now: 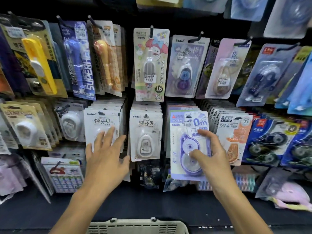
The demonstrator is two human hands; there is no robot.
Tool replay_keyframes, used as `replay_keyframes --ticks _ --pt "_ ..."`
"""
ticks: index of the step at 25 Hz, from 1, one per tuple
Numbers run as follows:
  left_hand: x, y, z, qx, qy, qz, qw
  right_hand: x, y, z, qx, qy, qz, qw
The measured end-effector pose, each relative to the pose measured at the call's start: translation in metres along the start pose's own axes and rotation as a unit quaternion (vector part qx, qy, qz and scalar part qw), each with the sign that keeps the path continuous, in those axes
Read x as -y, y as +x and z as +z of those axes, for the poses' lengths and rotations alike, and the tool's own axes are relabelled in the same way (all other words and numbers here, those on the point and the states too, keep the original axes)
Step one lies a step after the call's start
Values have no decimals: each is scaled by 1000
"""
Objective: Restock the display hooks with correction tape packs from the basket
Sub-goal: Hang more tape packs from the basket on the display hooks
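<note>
Fingers [200, 132] of right hand [211, 154] pinch purple pack [189, 146].

My feed shows even overhead light with a dark backing and glare on the plastic blisters at upper left. Edges bend wide-angle; right edge and top are blurred, centre is sharp.

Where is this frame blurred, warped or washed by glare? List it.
Head view: sharpest at the centre, on the My Melody pack; edges smear, worst on the blue packs at upper right. Wide-angle bending fans the outer rows outward. Glare streaks the Superhero pack. The left hand looks slightly motion-blurred; the right hand is crisper.
</note>
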State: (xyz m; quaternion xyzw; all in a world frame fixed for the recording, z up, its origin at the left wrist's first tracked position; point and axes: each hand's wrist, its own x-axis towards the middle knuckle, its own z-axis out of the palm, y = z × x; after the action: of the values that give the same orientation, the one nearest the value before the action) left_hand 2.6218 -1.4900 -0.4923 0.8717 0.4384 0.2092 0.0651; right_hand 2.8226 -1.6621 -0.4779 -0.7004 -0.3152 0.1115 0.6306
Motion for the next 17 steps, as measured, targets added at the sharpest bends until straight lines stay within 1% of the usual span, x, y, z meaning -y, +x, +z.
replay_keyframes --ticks 2,3,5,6,8,10,11,12,13,15,16,17 --pt "-10 -6 7 -46 15 49 998 -4 0 1 13 -21 9 1000" --pt "-17 -9 11 -54 19 82 995 -6 1 2 16 -26 10 1000" --pt "-31 -9 23 -20 37 148 988 -8 9 4 20 -52 9 998" --pt "-36 -8 30 2 51 167 985 -9 13 6 23 -75 9 997" --pt "-40 -2 38 19 72 170 983 -13 13 11 4 -157 -21 987" --pt "-40 4 41 14 74 162 984 -16 5 17 -46 -266 -116 956" --pt "-39 6 41 17 70 162 984 -17 1 20 -48 -304 -169 936" --pt "-37 7 41 26 68 165 984 -18 -2 21 -25 -338 -206 918" --pt "-36 8 40 36 67 170 983 -19 -2 23 11 -370 -221 903" --pt "-35 5 35 38 45 176 983 -19 0 28 74 -420 -201 882" --pt "-34 2 30 21 31 173 984 -18 1 30 87 -439 -194 873" --pt "-33 -3 23 -18 16 160 987 -18 1 31 89 -452 -191 867"
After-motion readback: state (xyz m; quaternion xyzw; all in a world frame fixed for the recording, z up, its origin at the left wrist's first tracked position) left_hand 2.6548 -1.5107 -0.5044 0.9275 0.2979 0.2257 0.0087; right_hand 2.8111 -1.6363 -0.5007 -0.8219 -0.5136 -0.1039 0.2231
